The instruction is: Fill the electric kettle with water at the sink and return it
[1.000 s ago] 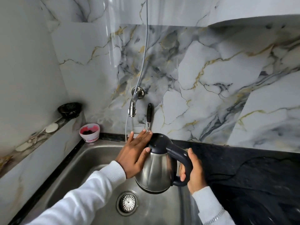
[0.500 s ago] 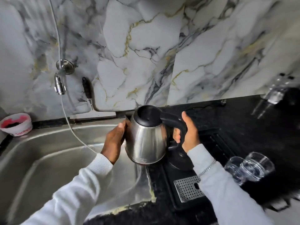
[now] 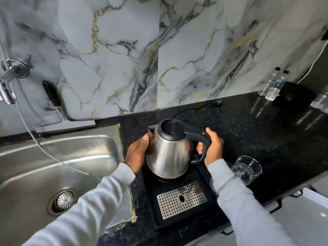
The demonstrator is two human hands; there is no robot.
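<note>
The steel electric kettle [image 3: 168, 153] with a black lid and handle is upright on or just over its round base on the black tray [image 3: 204, 176], right of the sink. My right hand [image 3: 213, 148] is wrapped around the black handle. My left hand [image 3: 137, 153] presses flat against the kettle's left side. The steel sink [image 3: 53, 157] lies at the left, with the wall tap [image 3: 7, 89] above it at the frame's left edge.
A perforated metal drip grate [image 3: 181, 199] fills the tray's front. Two clear glasses [image 3: 247, 167] stand right of the tray, partly behind my right sleeve. Water bottles [image 3: 273, 86] and a black box stand at the back right. A thin hose [image 3: 44, 151] hangs into the sink.
Both hands carried the kettle from under the tap, out of the sink and rightwards onto the tray on the black counter. My left hand slid from the lid to the kettle's side.
</note>
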